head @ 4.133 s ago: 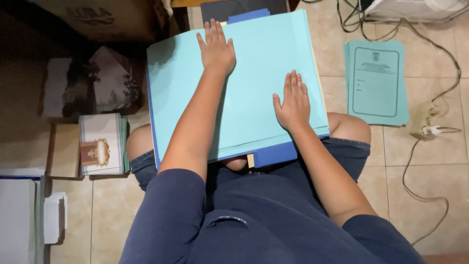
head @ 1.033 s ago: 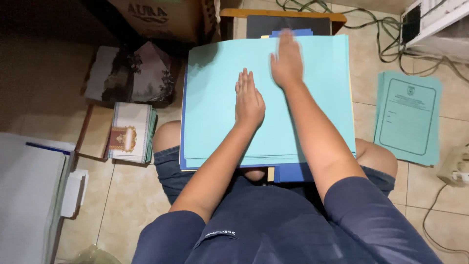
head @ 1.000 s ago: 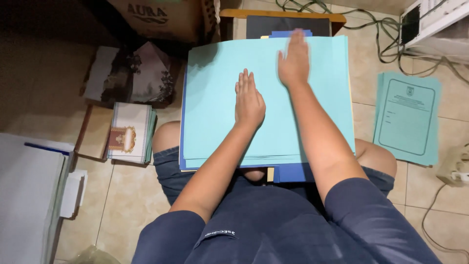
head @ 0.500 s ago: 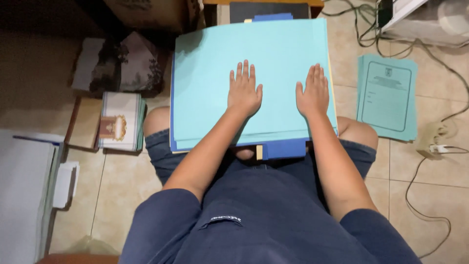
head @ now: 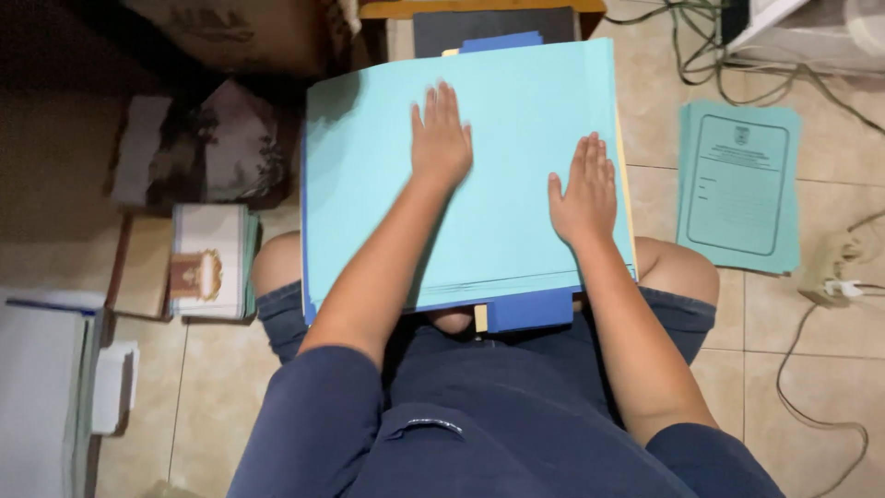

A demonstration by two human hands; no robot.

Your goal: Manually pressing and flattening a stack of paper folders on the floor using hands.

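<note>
Both my hands lie flat, fingers spread, on the light-blue folder stack (head: 516, 184): left hand (head: 441, 138) farther, right hand (head: 583, 192) nearer, rightward.

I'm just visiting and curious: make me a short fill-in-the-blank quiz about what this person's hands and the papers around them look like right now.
1. Both hands lie flat on a stack of light ____ sheets resting on the person's lap.
2. The left hand lies ____ from the body than the right hand.
3. A separate pile of printed green forms lies on the ____ floor.

Missing words: blue; farther; tiled
</note>
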